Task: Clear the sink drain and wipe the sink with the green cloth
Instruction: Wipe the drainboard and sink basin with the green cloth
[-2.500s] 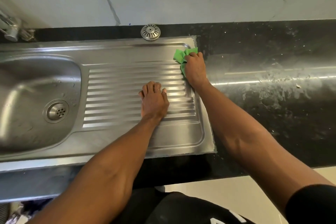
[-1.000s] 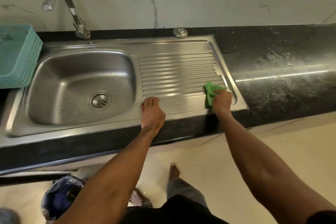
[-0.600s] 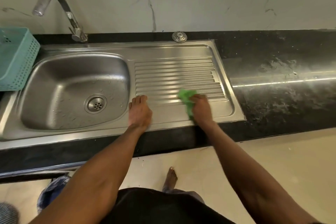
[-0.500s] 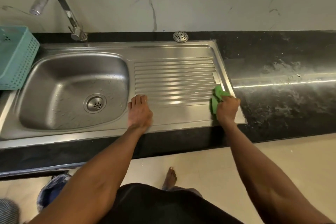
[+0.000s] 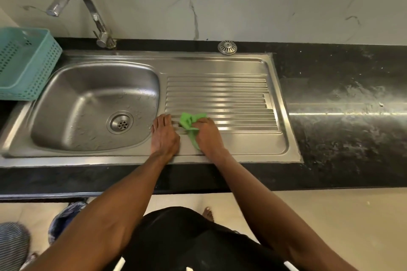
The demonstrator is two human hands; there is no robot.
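Both forearms extend forward, converging. Left hand (image 5: 164, 136) lies flat, palm down, fingers straight and together. Right hand (image 5: 206, 135), just beside it, has fingers curled, gripping the green cloth (image 5: 189, 123).

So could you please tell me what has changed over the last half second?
The right hand, gripping the green cloth, swept left along the drainboard from its right edge to beside the left hand. The left hand stayed flat on the steel; the strainer cap stayed on the counter.
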